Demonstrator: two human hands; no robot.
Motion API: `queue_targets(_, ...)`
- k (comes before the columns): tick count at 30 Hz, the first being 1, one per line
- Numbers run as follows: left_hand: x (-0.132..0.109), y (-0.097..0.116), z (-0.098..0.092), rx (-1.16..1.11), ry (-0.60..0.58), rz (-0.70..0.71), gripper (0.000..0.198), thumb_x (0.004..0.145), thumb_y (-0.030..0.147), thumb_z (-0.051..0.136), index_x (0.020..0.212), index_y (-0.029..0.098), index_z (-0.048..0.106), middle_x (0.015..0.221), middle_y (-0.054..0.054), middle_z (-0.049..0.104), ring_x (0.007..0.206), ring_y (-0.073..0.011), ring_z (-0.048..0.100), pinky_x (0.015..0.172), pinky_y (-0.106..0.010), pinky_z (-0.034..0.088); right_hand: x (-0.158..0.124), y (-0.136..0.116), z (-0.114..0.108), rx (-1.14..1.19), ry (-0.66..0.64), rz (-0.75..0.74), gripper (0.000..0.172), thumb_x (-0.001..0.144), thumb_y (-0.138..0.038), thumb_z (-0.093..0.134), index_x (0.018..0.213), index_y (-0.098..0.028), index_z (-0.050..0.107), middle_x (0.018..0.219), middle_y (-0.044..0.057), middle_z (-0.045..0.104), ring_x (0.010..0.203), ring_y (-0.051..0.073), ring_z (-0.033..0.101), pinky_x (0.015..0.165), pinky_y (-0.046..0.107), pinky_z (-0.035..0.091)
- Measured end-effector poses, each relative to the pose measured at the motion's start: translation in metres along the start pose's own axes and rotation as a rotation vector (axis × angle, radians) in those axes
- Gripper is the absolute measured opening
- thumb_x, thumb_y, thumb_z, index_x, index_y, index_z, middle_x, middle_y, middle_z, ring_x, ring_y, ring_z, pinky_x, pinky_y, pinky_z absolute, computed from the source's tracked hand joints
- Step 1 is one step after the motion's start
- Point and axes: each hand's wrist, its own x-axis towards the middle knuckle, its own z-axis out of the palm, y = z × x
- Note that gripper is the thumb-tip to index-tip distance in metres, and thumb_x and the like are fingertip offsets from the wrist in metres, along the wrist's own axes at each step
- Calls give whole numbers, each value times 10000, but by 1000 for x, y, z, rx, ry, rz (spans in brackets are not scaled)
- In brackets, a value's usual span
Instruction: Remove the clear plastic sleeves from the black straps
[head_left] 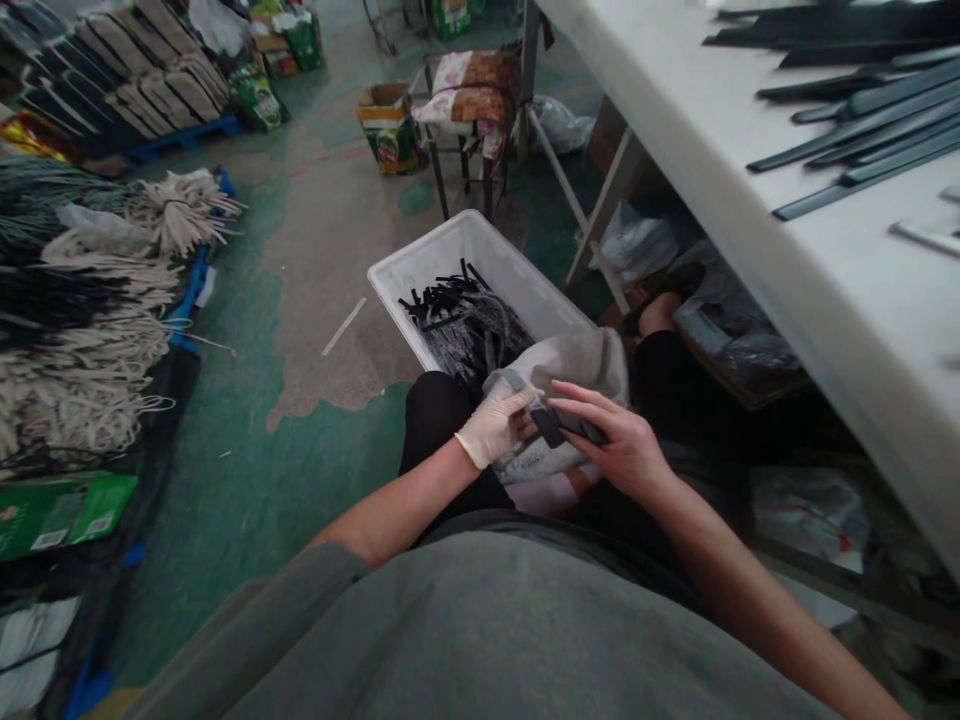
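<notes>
One gloved hand (493, 430), bare hand (631, 450), dark strips (548, 426)

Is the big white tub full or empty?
Partly filled: black strips lie inside the white tub, with bare wall showing above them. The near end is hidden.

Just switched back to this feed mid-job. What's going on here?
A seated person works with both hands over the lap: the gloved left hand and the ungloved right hand hold dark strip-like material, though whether it is one piece or several is unclear. Just ahead on the floor, a white tub holds many black strips. More dark strips lie on the table at right.
</notes>
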Motion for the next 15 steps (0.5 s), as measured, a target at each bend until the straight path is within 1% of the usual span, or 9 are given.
queue_targets(2, -1, -9, 4, 7, -64, 1, 63, 847, 207, 661, 869, 148, 670, 704, 0, 653, 568, -89, 600, 539, -192, 450, 4, -6, 5, -8, -29, -28, 276, 818, -182, 551, 1017, -268, 721, 1279, 29, 655, 1137, 208, 635, 966, 337, 492)
queue_targets(4, -3, -13, 6, -21, -127, -28, 93, 876, 191, 597, 857, 140, 672, 729, -12, 669, 621, -107, 631, 604, -207, 477, 7, -11, 9, -5, 13, -18, 222, 828, -195, 547, 949, -253, 724, 1161, 40, 707, 1049, 207, 670, 910, 319, 512)
queue_targets(6, -3, -12, 5, -55, -187, -103, 190, 907, 191, 511, 858, 117, 679, 782, -41, 695, 709, -141, 671, 703, -240, 506, 6, -15, 7, 3, 90, 45, 166, 838, -272, 575, 915, -235, 718, 1032, 55, 735, 950, 219, 687, 862, 327, 525)
queue_targets(8, 0, -4, 2, -74, -220, -182, 294, 941, 264, 444, 927, 95, 684, 851, -80, 716, 788, -188, 694, 769, -295, 524, 1, -20, -1, 28, 163, 154, 179, 827, -355, 605, 883, -225, 713, 905, 56, 740, 831, 222, 685, 786, 331, 539)
queue_targets(10, 10, 9, -4, -103, -193, -209, 409, 965, 381, 405, 1030, 74, 668, 884, -118, 723, 807, -218, 700, 774, -336, 538, -11, -27, -18, 85, 178, 265, 206, 808, -405, 626, 849, -223, 711, 780, 43, 717, 698, 203, 657, 664, 309, 539)
queue_targets(11, 18, 18, -7, -126, -157, -197, 470, 969, 435, 392, 1070, 58, 654, 878, -134, 721, 794, -223, 700, 762, -341, 542, -18, -30, -28, 120, 155, 304, 215, 801, -421, 636, 840, -224, 711, 715, 33, 691, 630, 186, 629, 594, 291, 525)
queue_targets(13, 35, 40, -13, -199, -50, -124, 561, 974, 491, 362, 1118, 15, 623, 816, -143, 709, 744, -213, 694, 721, -319, 545, -37, -34, -50, 178, 52, 349, 227, 798, -443, 651, 835, -228, 715, 610, 11, 622, 526, 153, 562, 476, 254, 471)
queue_targets(15, 52, 65, -17, -288, 75, 6, 568, 990, 471, 335, 1165, -6, 588, 739, -115, 688, 678, -182, 679, 675, -280, 539, -56, -35, -66, 216, -80, 377, 247, 806, -465, 655, 827, -228, 723, 610, 13, 608, 494, 133, 523, 430, 235, 435)
